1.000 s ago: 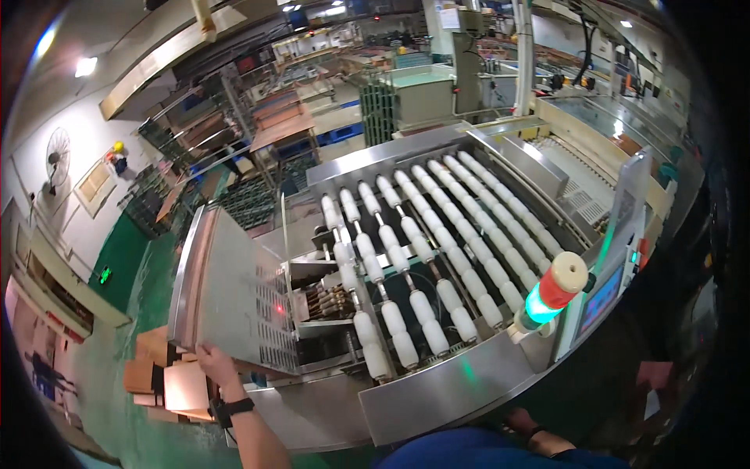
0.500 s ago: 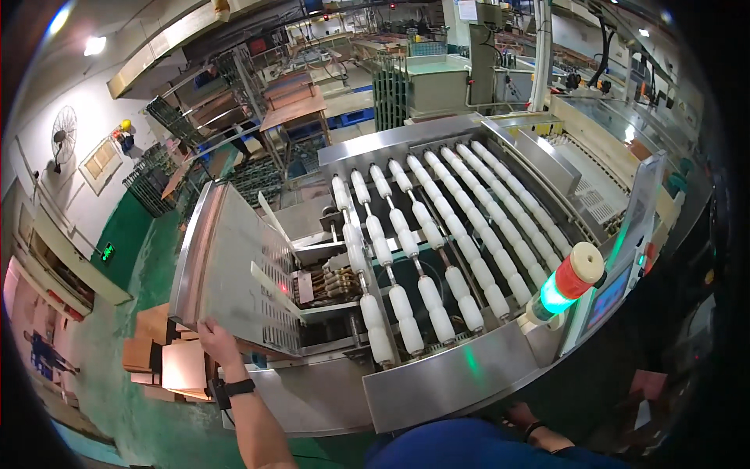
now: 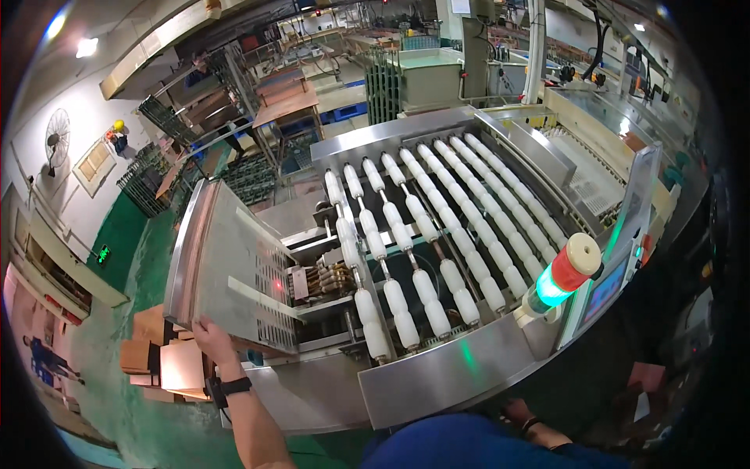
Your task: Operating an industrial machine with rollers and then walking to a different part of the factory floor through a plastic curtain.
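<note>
My left hand (image 3: 212, 341), with a black band at its wrist, is closed on the lower near corner of a stack of thin flat panels (image 3: 226, 258). The stack leans on a tilted loader at the left end of a roller machine. A pale flat arm (image 3: 262, 297) lies against the panels' slotted lower face. My right hand (image 3: 517, 411) hangs low near my body, dim and apart from the machine; its fingers do not show clearly.
White rollers (image 3: 437, 305) fill the steel machine bed. A lit signal tower (image 3: 562, 277) and a screen (image 3: 605, 297) stand at the right. Brown boxes or boards (image 3: 183, 366) are piled on the green floor at left. Another person (image 3: 51, 361) is far left.
The pale arms at the loader have swung left toward the panels; the lower one now lies against them. My left hand keeps its place on the corner. The view has shifted slightly.
</note>
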`<action>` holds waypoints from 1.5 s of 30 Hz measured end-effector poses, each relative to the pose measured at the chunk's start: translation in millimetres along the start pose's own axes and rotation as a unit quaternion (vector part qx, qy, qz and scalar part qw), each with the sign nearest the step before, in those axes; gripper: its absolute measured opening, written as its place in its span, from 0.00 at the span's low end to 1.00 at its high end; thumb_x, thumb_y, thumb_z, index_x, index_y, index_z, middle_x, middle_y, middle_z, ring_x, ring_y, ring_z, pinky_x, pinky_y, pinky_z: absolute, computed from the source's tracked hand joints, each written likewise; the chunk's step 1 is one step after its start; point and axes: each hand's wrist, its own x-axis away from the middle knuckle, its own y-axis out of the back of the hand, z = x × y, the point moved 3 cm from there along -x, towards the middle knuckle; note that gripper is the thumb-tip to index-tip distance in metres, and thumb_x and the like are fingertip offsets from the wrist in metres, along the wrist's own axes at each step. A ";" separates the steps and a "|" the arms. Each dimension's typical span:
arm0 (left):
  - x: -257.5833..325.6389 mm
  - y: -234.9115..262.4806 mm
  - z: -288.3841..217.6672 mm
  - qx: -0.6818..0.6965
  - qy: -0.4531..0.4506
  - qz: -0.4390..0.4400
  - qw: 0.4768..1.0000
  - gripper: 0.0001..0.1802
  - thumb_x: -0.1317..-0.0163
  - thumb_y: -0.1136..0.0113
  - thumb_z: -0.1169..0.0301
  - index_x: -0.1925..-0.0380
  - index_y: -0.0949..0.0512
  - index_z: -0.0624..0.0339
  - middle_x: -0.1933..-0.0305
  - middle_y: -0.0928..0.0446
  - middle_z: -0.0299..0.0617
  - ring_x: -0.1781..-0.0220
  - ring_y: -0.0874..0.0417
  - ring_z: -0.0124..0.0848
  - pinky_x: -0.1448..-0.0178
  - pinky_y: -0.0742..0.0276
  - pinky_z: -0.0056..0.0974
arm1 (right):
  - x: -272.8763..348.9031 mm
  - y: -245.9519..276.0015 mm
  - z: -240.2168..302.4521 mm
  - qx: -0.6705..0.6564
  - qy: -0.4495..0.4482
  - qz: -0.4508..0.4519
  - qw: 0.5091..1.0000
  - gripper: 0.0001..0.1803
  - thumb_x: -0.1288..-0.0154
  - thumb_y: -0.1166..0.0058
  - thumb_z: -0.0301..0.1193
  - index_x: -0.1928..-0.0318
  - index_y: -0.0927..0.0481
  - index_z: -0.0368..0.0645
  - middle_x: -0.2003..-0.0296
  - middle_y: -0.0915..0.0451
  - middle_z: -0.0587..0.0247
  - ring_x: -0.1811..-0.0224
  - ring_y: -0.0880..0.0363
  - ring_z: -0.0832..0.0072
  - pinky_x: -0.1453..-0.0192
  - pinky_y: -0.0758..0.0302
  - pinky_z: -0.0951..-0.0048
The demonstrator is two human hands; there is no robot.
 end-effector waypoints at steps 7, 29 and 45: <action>5.4 -2.6 -7.2 0.046 0.054 0.046 0.996 0.22 0.21 0.52 0.62 0.53 0.24 0.77 0.56 0.18 0.63 0.56 0.19 0.55 0.46 0.25 0.50 | 14.0 9.9 24.4 -0.276 -0.196 -0.022 0.941 0.13 0.31 0.46 0.32 0.65 0.14 0.35 0.73 0.13 0.58 0.74 0.14 0.73 0.71 0.20 0.70; 18.2 -17.4 -26.4 0.046 0.121 -0.054 0.990 0.26 0.18 0.58 0.61 0.42 0.24 0.77 0.44 0.20 0.69 0.44 0.19 0.59 0.38 0.26 0.51 | 18.5 12.5 47.0 -0.286 -0.167 -0.010 0.943 0.14 0.28 0.47 0.31 0.63 0.13 0.34 0.70 0.12 0.55 0.71 0.12 0.69 0.67 0.15 0.67; 109.4 -19.2 -156.1 0.134 -0.119 0.158 0.971 0.12 0.27 0.43 0.73 0.47 0.21 0.66 0.53 0.17 0.52 0.56 0.15 0.40 0.49 0.20 0.41 | 15.8 3.7 32.2 -0.199 -0.146 -0.015 0.969 0.15 0.31 0.44 0.35 0.66 0.12 0.35 0.68 0.11 0.53 0.75 0.13 0.68 0.69 0.16 0.66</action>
